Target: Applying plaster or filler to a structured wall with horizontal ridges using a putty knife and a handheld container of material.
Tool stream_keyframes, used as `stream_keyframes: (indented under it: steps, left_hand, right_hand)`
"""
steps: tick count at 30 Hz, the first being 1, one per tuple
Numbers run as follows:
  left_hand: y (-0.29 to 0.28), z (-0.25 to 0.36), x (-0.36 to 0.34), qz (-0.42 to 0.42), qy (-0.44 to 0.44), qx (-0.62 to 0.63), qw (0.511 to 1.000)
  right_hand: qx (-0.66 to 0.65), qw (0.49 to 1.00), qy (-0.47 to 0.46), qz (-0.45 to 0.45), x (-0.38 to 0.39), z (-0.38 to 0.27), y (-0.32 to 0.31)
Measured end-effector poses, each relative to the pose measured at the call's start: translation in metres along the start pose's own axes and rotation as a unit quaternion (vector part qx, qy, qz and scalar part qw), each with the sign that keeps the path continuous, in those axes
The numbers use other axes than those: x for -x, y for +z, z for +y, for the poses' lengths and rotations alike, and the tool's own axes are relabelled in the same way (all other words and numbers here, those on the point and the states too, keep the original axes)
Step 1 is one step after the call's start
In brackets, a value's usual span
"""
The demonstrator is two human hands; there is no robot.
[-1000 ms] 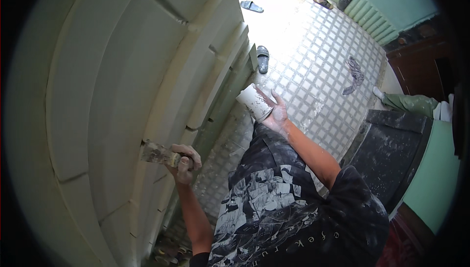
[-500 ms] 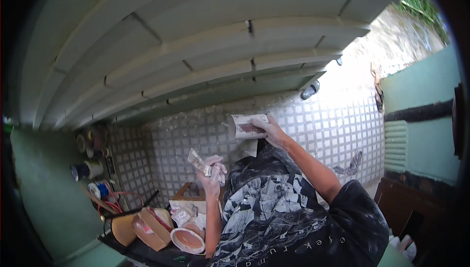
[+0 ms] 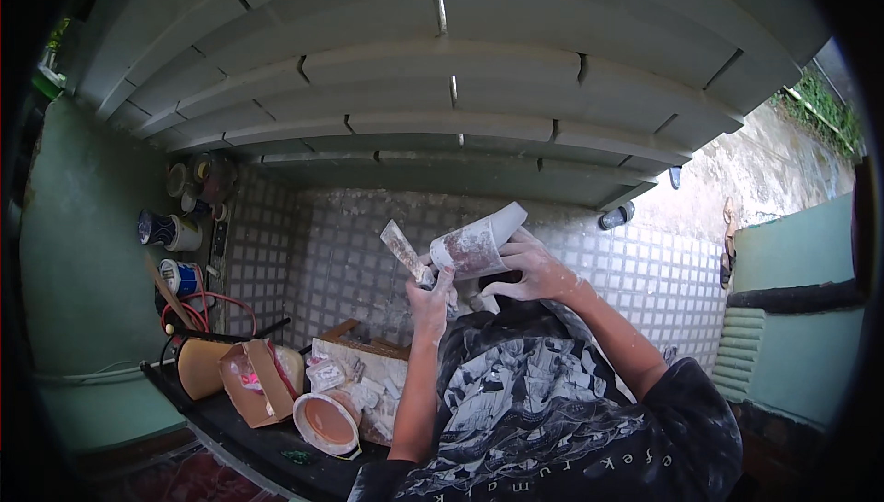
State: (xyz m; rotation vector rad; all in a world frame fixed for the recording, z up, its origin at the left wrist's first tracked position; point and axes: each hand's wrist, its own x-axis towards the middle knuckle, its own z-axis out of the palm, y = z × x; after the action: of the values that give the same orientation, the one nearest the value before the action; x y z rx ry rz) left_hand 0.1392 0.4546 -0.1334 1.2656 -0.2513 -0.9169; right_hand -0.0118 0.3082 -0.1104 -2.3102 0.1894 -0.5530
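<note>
My left hand (image 3: pixel 430 307) is closed around the handle of a putty knife (image 3: pixel 401 244), whose pale, smeared blade points up and away. Dusty white residue coats the fingers of both hands. My right hand (image 3: pixel 534 267) grips a white curved piece (image 3: pixel 468 250), rounded like a tub or a bent sheet, with a brownish patch on its side. Its exact kind I cannot make out. The left fingertips are at its near left edge and seem to touch it. Some of the right fingers are hidden behind the piece.
A pale block wall (image 3: pixel 387 87) rises ahead over a tiled floor (image 3: pixel 341 226). At lower left, a black table (image 3: pixel 267 451) bears a cardboard box (image 3: pixel 258 382) and a round tub (image 3: pixel 327 424) of pinkish paste. Paint cans (image 3: pixel 180 276) and a red hose (image 3: pixel 244 304) lie left.
The hands have come together: my left hand moved up and right with the putty knife, and the white piece in my right hand turned and tilted. The view swung, showing more of the wall.
</note>
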Motion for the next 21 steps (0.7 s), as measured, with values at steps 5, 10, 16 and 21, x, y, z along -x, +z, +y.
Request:
stream_keyframes:
  steps: [5, 10, 16, 21]
  left_hand:
    - [-0.011, 0.002, -0.013, 0.034, 0.034, -0.003, 0.999]
    - [-0.027, 0.002, -0.037, 0.042, 0.078, -0.018, 0.996]
    - [-0.044, 0.016, -0.088, 0.018, 0.142, -0.126, 0.982]
    - [-0.057, 0.037, -0.143, -0.021, 0.223, -0.258, 0.940]
  right_hand:
    - [-0.225, 0.875, 0.294, 0.312, -0.004, 0.006, 0.012]
    - [-0.322, 0.806, 0.311, 0.386, -0.043, 0.035, 0.022]
    - [-0.429, 0.814, 0.369, 0.133, -0.109, 0.066, 0.035]
    - [-0.612, 0.666, 0.388, 0.177, -0.166, 0.082, 0.074]
